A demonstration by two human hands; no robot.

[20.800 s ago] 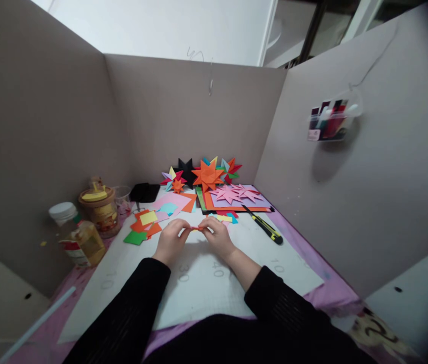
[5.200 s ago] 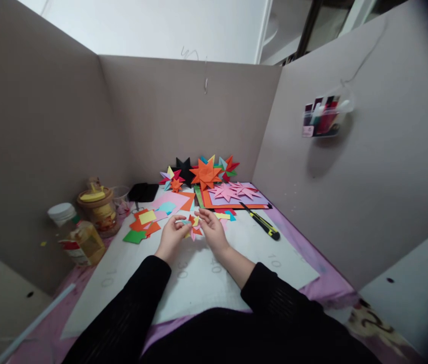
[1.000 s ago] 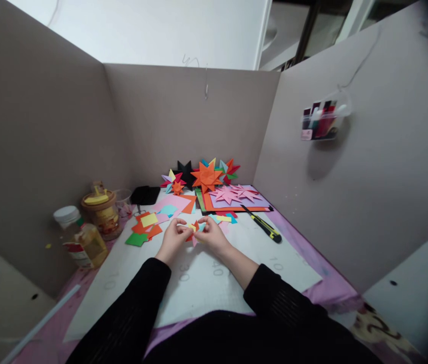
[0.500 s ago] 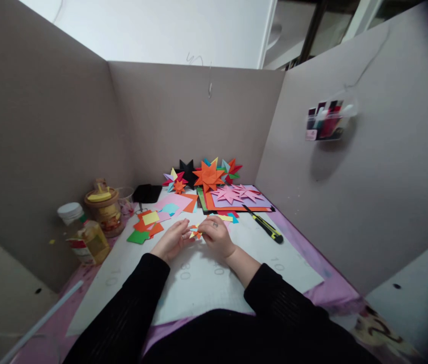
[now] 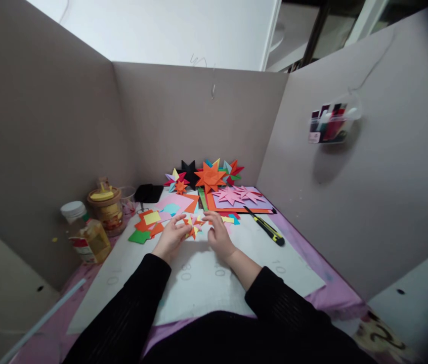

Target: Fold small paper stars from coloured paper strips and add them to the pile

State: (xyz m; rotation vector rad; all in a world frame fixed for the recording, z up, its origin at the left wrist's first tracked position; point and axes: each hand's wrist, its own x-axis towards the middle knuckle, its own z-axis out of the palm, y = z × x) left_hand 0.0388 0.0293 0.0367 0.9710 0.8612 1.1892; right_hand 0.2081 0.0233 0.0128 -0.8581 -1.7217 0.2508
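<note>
A small multicoloured paper star [image 5: 195, 227], with orange, yellow and pink points, is between my hands just above the white board. My left hand [image 5: 173, 236] pinches its left side between thumb and fingers. On the other side, my right hand [image 5: 218, 235] has its thumb and fingers apart, close to the star's right points; whether a fingertip touches it is hard to see. Left of my hands lie loose paper squares, among them a yellow square [image 5: 152, 218] and a green square [image 5: 139, 236]. Behind my right hand, yellow and blue paper pieces [image 5: 232, 219] lie partly hidden.
A black-and-yellow utility knife [image 5: 267, 227] lies on the right of the white board [image 5: 206, 293]. Finished paper stars [image 5: 210, 177] stand at the back, with pink stars [image 5: 230, 195] on stacked sheets. A glue bottle [image 5: 87, 235] and a lidded jar [image 5: 105, 210] stand left.
My right hand has loosened and drawn slightly away from the star, its fingers now spread. The star shows more fully, held by my left hand. The view has shifted slightly.
</note>
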